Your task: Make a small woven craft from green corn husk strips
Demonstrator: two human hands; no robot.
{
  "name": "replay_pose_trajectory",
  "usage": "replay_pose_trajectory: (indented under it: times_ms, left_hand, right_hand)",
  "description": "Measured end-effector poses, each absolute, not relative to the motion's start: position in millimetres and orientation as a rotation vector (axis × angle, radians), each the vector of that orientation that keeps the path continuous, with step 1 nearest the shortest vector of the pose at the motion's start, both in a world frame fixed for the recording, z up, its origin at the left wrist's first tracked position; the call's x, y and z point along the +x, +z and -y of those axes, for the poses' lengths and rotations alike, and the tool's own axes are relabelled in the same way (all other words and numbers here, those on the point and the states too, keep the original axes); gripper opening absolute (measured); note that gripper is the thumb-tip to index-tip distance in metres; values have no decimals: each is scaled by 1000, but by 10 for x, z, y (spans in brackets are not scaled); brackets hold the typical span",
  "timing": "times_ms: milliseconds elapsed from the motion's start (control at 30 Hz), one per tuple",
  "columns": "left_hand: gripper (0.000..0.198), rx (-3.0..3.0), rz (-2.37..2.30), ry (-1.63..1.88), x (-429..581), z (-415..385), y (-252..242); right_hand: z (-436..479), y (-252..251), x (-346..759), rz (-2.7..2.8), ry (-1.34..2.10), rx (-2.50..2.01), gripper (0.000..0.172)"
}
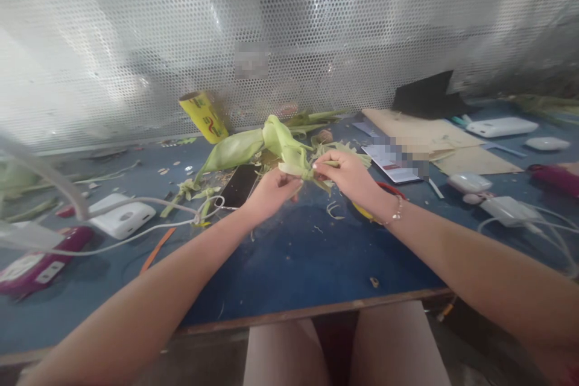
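Both hands meet above the blue table (289,259) on a bundle of pale green leaf strips (253,145). My left hand (270,192) is closed, pinching the lower end of the folded leaf. My right hand (346,174) is closed too, its fingers pinching the same leaf strips from the right side. A bracelet sits on the right wrist. The long leaf trails off to the left and back from the hands.
A perforated metal wall (289,24) stands behind the table. A yellow roll (203,116) leans at its foot. A black phone (239,186), white devices with cables (121,218), a purple case (36,265), cardboard (425,132) and a second phone (391,164) lie around.
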State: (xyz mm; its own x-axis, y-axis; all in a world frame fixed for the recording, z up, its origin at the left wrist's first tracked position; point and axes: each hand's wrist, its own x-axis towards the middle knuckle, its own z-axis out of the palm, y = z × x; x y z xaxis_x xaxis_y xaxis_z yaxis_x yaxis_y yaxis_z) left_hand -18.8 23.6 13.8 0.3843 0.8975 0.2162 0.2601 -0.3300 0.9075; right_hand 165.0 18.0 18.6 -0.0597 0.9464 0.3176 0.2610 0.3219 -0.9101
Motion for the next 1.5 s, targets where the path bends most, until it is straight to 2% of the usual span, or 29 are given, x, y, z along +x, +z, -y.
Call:
replay_pose_trajectory:
  times_ms: [100,267,333,467,700,867,1000,1167,1333,1500]
  left_hand:
    - [15,1637,-913,1044,-141,-185,142]
    - [27,1253,-792,1103,-93,-109,182]
    - [28,1165,-745,1070,-88,-93,199]
    - [25,1152,-797,1081,-82,-110,171]
    - [27,1365,-1031,1443,-122,-219,-17]
    - [26,1396,-1055,1449,-131,-244,-28]
    - [28,1444,-1118,1361,-100,-221,-24]
    - [18,1746,-1345,1257,-48,-97,42]
    - [11,1914,-1387,1368,39,18,104]
    - [9,2015,-1294,1507,63,22,75]
  right_hand:
    - [-225,125,1653,1563,890,-1088,15]
    - [-236,36,1607,1405,1395,-889,30]
    - [-208,32,1586,1384,1449,-849,34]
    - [-123,74,1546,1505,1373,-879,33]
    - [-64,134,1498,1552,1384,-940,41]
    - [-107,88,1510,1572,1374,-976,40]
    - [-109,62,1507,1608,1330,-1017,30]
    - [-35,103,1447,1572,1333,-1031,11]
    - [49,107,1337,1506,1131,-1079,25]
    - [72,83,1303,1452,922,-967,25]
